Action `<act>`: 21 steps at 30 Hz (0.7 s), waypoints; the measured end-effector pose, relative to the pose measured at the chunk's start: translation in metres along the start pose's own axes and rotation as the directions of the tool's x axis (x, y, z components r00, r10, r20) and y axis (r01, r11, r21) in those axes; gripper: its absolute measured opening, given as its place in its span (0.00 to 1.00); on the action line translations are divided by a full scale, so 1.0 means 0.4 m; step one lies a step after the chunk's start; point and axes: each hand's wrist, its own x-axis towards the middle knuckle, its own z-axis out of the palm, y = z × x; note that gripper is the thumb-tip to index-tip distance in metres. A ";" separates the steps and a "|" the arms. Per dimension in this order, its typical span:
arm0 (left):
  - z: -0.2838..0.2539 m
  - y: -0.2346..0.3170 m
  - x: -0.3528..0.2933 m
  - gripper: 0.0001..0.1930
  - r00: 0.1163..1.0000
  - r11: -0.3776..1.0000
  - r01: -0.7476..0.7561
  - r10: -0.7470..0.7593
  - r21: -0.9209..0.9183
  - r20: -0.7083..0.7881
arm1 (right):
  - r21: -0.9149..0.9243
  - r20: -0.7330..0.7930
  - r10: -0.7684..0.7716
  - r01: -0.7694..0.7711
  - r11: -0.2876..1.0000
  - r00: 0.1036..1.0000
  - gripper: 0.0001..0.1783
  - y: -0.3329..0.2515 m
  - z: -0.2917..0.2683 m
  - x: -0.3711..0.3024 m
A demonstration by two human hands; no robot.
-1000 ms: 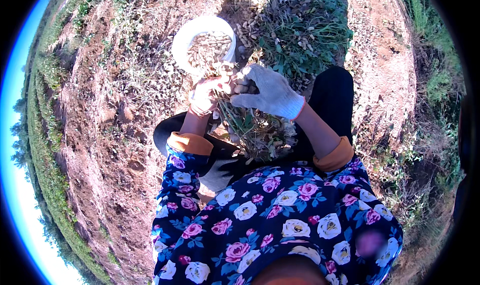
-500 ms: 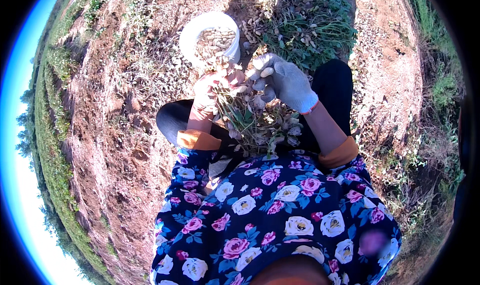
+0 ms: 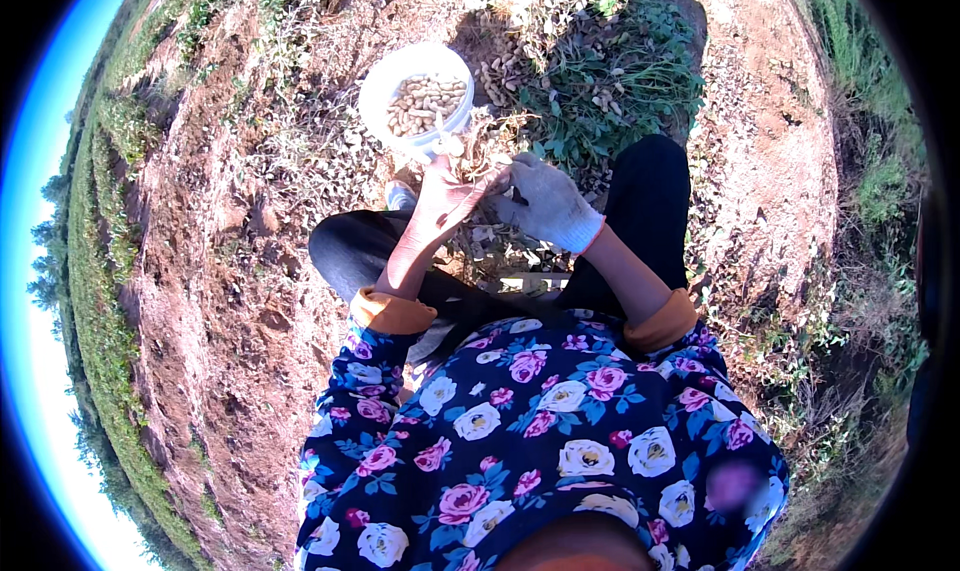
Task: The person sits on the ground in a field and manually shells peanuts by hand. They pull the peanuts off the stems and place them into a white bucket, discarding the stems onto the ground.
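Note:
My bare left hand (image 3: 440, 207) is closed around part of a dry peanut plant (image 3: 488, 139), just on my side of the white bucket (image 3: 372, 96). Pale pods show by its fingertips. In a pale knitted glove, my right hand (image 3: 548, 203) meets the left at the plant, its fingers curled in against the stems. Some fingertips are hidden behind the plant and glove. Many loose peanuts (image 3: 425, 106) lie inside the bucket, below its rim.
Beyond the bucket to the right lies a heap of green peanut plants (image 3: 630, 81), with loose pods (image 3: 500, 76) beside it. My bent knees (image 3: 652, 186) flank my hands. Reddish soil (image 3: 240, 271) with dry litter surrounds me; taller weeds (image 3: 885, 191) grow at the right.
The leafy stems that hung over my lap have gone from there; the plant is now bunched beyond my hands, near the bucket. My right hand has come down and left, against my left hand.

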 end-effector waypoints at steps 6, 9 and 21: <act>0.012 0.011 -0.016 0.36 0.999 0.741 0.050 -0.025 0.670 -0.047 | -0.110 -0.175 -0.023 0.004 0.994 0.984 0.13 0.022 -0.004 -0.010; 0.013 -0.014 -0.010 0.34 0.999 0.738 -0.007 -0.028 0.675 0.042 | -0.156 -0.290 -0.055 0.010 0.988 0.955 0.12 0.044 0.018 -0.016; 0.046 -0.120 0.006 0.27 0.987 0.575 0.151 -0.131 0.804 -0.091 | 0.253 0.085 0.460 -0.465 0.848 0.884 0.17 0.240 0.154 -0.016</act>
